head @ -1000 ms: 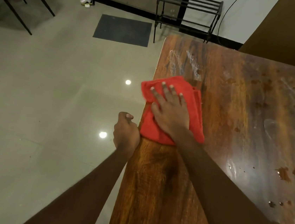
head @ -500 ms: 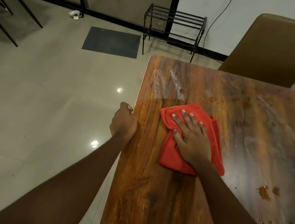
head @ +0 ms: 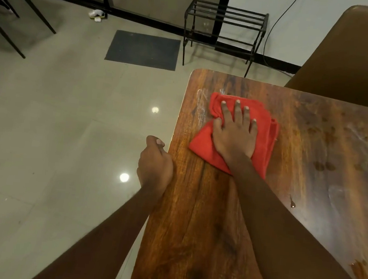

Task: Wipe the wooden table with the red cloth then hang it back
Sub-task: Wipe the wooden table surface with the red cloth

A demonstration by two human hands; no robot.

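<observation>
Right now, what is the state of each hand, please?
Left hand: closed in a fist against the wooden table edge, holding nothing visible.
Right hand: open, flat, pressing the red cloth.

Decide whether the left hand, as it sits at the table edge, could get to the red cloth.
Probably yes. The left hand rests at the table's near edge, with only bare wood between it and the cloth. The right hand covers the cloth's middle, but its near corner is free.

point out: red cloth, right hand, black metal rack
red cloth (head: 203,141): head view, bare lower-left corner.
right hand (head: 235,136): head view, back of hand.
black metal rack (head: 227,13): head view, top bars.
</observation>
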